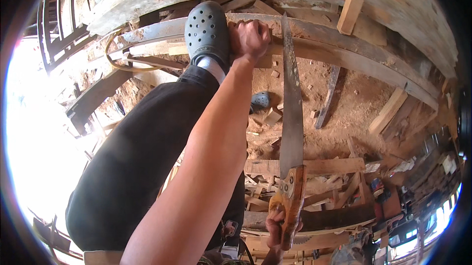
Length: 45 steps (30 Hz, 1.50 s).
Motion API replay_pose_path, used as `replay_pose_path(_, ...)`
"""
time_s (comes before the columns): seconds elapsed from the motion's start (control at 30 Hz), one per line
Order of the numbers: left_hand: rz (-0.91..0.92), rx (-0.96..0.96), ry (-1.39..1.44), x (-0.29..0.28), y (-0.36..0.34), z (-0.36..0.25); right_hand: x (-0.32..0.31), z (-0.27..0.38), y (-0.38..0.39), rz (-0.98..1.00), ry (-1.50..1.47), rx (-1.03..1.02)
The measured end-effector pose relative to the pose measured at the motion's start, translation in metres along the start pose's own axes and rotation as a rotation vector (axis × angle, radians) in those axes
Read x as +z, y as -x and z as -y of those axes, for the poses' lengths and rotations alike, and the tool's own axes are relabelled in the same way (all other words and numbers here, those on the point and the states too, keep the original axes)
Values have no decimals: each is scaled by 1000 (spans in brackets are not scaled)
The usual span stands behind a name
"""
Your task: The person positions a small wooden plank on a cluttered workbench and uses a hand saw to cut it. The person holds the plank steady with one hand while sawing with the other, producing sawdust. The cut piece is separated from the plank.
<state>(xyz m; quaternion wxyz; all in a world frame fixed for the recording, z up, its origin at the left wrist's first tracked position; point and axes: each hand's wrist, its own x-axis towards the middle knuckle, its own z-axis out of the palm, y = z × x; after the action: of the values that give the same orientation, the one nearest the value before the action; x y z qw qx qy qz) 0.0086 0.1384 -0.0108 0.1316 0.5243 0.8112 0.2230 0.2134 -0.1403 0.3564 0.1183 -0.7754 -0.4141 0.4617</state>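
My left hand (pixel 248 39) is closed, pressed beside a grey clog (pixel 206 29) on my raised foot, on a piece of wood (pixel 264 60) at a long beam (pixel 334 49). What its fingers hold is hidden. My right hand (pixel 275 225), low in the view, grips the wooden handle of a handsaw (pixel 292 127). The long blade points away from me, just right of my left hand, its tip over the beam. Below, my other clog (pixel 260 100) rests on the dusty ground.
A wide weathered plank (pixel 388 14) curves across the top, with a short block (pixel 350 12) against it. Loose offcuts (pixel 273 115), boards (pixel 388 110) and scrap timber lie on the sawdust-covered ground (pixel 349 117). A yellow hose or cord (pixel 110 58) loops at left, near bright glare.
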Motion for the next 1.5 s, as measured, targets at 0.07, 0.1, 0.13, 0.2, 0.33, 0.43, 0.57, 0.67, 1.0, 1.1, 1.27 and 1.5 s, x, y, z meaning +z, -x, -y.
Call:
replay_pose_path(0.07,38,-4,48,7,-5,6,-4,4,2,50,-37,-77)
replay_pose_path(0.1,96,-55,40,8,-7,9,-5,4,3,62,-54,-88)
replay_pose_path(0.13,57,-26,40,7,-7,11,-5,4,5,71,-63,-92)
replay_pose_path(0.2,-3,-26,34,8,-5,8,-4,2,8,74,-42,-96)
replay_pose_path(0.33,119,-44,-45,-2,-8,1,-4,-2,12,68,-53,-106)
replay_pose_path(0.43,153,-66,-31,-7,-10,-2,-6,-1,13,74,-65,-113)
replay_pose_path(0.57,67,-1,-108,-2,-6,2,-5,-2,7,74,-57,-124)
replay_pose_path(0.67,65,-60,16,7,-6,5,2,-5,2,74,-18,-177)
replay_pose_path(1.0,168,-59,9,2,-6,7,16,-3,-28,2,296,-397)
replay_pose_path(1.1,142,-31,-14,-1,-8,5,23,-10,-38,176,-90,-252)
replay_pose_path(1.27,203,-45,-81,-9,-9,-1,37,-12,-33,-37,75,-348)
replay_pose_path(1.5,52,4,-55,0,-9,3,44,-7,-44,64,-85,-168)
